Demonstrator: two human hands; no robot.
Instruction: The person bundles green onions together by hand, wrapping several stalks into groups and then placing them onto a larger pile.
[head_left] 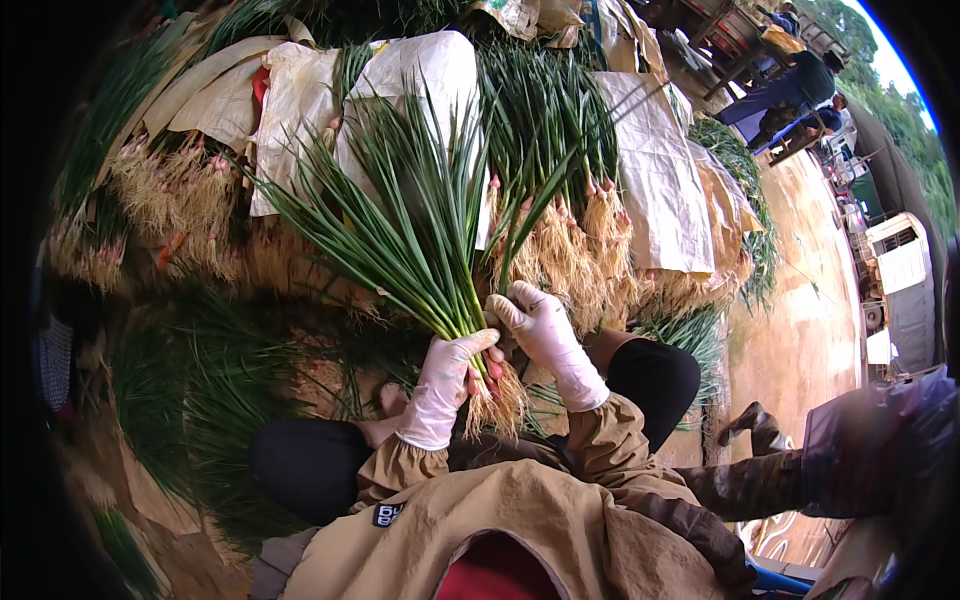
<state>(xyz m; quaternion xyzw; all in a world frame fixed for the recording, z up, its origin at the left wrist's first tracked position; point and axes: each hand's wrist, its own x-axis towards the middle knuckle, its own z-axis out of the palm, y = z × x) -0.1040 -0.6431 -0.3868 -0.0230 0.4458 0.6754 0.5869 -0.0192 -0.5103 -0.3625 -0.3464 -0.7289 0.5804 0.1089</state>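
We are holding the bunch [405, 235] in front of our body, between our knees, its leaves fanning toward 11 o'clock and its roots [500, 408] hanging toward 5. Our left hand [445, 378] is gripping it around the pale necks, just above the bulbs [488, 368]; that low hold is probably gathering the bulbs at one level while leaving the leaves free to spread. Our right hand [545, 335] is sitting just beside it at 2 o'clock, fingers curled in and seemingly pinching a single stalk [532, 222] that is pointing toward 1 o'clock; its lower end is hiding from us.

At 12 o'clock the heap [545, 105] is lying with its roots toward us, likely so that the root ends are staying within easy reach. Pale sheets [655, 175] are covering parts of it, perhaps shading the leaves. More greens [235, 390] are spreading on the ground at 9 o'clock.

The leaves are looking long, narrow and smooth, deep green and tapering to points, paling toward the necks. The bulbs are showing small, rounded and pinkish, and the roots are trailing from them in wiry, straw-coloured tufts. The sheets are creasing like woven plastic sacking. Thin, whitish gloves are wrinkling over both our hands, and loose brown sleeves [610, 435] are bunching at the wrists.
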